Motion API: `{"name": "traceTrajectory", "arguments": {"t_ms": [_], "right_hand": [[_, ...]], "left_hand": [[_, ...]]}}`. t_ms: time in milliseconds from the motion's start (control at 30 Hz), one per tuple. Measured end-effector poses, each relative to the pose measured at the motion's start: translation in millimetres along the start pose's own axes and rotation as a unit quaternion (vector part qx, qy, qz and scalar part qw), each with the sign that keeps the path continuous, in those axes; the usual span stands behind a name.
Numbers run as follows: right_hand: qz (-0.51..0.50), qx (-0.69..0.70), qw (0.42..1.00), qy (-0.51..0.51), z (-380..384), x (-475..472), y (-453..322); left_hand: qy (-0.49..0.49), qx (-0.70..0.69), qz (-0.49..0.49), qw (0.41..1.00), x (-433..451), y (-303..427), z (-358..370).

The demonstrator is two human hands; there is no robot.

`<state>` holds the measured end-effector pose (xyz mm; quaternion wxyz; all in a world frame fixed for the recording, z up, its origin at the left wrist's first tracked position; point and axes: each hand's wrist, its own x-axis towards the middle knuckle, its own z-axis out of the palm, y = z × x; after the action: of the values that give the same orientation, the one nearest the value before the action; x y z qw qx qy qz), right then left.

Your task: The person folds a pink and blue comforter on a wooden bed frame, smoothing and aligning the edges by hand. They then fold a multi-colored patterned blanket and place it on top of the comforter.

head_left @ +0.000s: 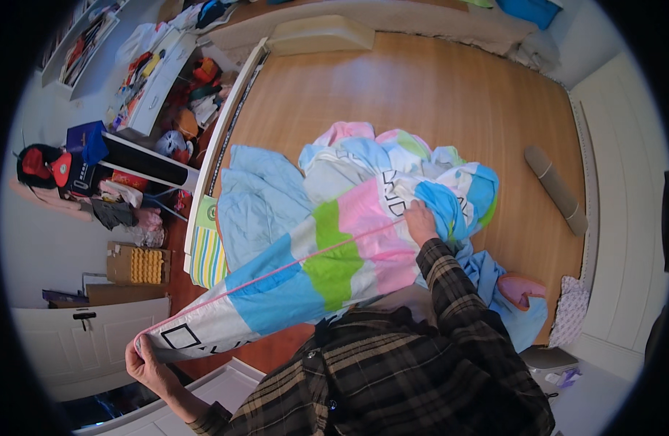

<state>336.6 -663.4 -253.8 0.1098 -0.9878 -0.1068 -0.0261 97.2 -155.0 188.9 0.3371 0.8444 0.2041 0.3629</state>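
A colour-blocked duvet cover (334,261) in pink, green, blue and white stretches diagonally in front of my body, with pink piping along its edge. At lower left, my left hand (149,365) pinches one corner of it between thumb and fingers. Farther along the piping, my right hand (420,222) grips the edge near the bunched part. Beyond it the rest of the cover (362,150) lies heaped on the wooden bed surface (411,87). A light blue quilted cloth (263,201) is spread to the left of the heap, partly under the cover.
A rolled brown mat (555,188) lies at the bed's right side. A striped cloth (208,253) sits by the left bed edge. Left of the bed stand a cluttered desk (149,103), a chair piled with clothes (116,204) and cardboard boxes (124,267). Patterned fabric (569,310) rests at lower right.
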Motion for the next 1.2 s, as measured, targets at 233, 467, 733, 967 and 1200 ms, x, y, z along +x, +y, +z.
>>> {"name": "traceTrajectory", "arguments": {"t_ms": [233,467,733,967,1200], "right_hand": [[0.059,0.224,0.961,0.149,-46,-16,28],[0.155,0.430,0.832,0.315,-240,-65,3],[0.028,0.451,0.862,0.228,-334,-67,-96],[-0.113,0.472,0.868,0.108,-280,-78,-168],[-0.126,0.488,0.862,0.065,-277,-76,-151]], "left_hand": [[0.009,-0.023,0.010,1.000,3,-6,-2],[0.021,-0.030,0.067,0.997,42,-1,13],[0.057,0.091,0.212,0.971,125,-44,85],[-0.556,-0.126,0.247,0.784,-97,96,239],[-0.637,-0.142,0.097,0.751,-123,87,263]]}}
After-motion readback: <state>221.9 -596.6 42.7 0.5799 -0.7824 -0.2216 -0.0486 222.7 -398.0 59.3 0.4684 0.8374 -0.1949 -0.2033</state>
